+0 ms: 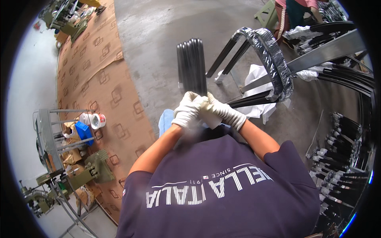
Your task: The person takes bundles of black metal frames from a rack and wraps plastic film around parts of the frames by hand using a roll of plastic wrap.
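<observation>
In front of my body a bundle of slim black bars (pixel 192 65) points away from me, its rounded far ends side by side. My left hand (pixel 187 109), in a white knitted glove, is closed at the near end of this bundle. My right hand (pixel 225 111), gloved the same way, is closed against the bundle's right edge and meets the left one. Beneath the fingers a pale, blurred piece (pixel 211 118) hangs down; its kind is not clear. The glove fingers hide the bundle's near end.
To the right, curved black bars wrapped in shiny film (pixel 274 59) rest around a metal rack arm (pixel 325 51). White sheeting (pixel 258 89) lies below. More black bundles (pixel 337 174) fill the right side. Metal machinery (pixel 59 166) and white buckets (pixel 98 121) stand left. Another person (pixel 295 14) is at far right.
</observation>
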Demonstrator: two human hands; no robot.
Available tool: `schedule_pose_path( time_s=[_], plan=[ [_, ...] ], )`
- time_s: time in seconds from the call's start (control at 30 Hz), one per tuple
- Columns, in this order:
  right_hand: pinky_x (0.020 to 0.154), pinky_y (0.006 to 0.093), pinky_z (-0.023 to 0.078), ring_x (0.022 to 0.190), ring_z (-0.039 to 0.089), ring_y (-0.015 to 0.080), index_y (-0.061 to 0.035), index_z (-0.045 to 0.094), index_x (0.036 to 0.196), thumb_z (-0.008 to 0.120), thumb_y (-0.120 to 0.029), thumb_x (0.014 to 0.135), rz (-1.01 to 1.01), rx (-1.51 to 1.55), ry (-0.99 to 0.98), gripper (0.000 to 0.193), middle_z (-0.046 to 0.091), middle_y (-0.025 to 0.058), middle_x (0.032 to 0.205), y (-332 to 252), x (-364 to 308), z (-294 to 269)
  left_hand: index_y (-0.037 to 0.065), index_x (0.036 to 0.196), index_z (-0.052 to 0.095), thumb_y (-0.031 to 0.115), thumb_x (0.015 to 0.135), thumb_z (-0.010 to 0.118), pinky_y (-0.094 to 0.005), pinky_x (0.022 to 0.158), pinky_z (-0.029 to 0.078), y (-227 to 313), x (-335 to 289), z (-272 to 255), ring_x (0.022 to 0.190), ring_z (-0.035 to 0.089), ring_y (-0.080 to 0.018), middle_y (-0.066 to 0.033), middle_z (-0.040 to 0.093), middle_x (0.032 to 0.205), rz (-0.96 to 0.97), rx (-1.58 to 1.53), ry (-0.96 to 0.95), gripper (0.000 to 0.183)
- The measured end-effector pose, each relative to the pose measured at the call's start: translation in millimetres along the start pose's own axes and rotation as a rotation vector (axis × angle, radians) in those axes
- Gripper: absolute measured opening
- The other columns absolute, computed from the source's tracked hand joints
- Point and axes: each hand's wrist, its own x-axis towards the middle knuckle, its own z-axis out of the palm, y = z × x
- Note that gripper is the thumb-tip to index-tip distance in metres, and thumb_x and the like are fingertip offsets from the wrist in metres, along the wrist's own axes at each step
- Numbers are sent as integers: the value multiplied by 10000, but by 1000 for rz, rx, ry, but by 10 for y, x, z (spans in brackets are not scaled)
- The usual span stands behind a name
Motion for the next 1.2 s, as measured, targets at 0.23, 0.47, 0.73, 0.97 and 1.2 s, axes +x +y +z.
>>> schedule_pose_path(
  time_s=[0.23,0.47,0.73,0.97,1.2],
  plan=[
    [726,270,461,785,564,154,-35,563,979,704,-252,619,-343,-1398,4,444,600,43,846,-250,-535,968,36,916,531,371,703,671,-301,680,462,180,704,-520,740,554,-172,-64,574,817,128,572,-144,421],
    [705,272,461,761,556,109,-31,581,969,712,-194,633,-109,-1025,-64,395,604,32,835,-342,-269,1076,-8,1210,422,532,685,657,-377,831,463,150,1220,-784,915,566,-268,-147,567,1018,-168,-1196,-617,789],
    [593,298,501,688,588,167,-39,560,958,680,-101,672,-32,-596,-7,317,600,50,773,-583,530,657,6,1183,417,261,655,651,-403,882,401,66,1251,-788,871,533,-242,-102,554,933,-182,-1363,-837,631],
    [578,301,498,651,583,167,-36,576,935,621,-131,729,164,34,-68,231,608,64,769,219,1181,593,-2,1166,423,256,812,586,-354,851,427,-45,1090,-812,964,526,-252,-144,544,1059,-36,-533,62,468],
    [563,304,496,613,578,168,-34,591,912,562,-161,787,254,243,41,181,616,77,765,350,1101,608,133,1402,170,228,860,492,-373,1008,268,-214,531,-987,1188,365,-310,-238,311,1308,341,1247,404,637]
  ],
)
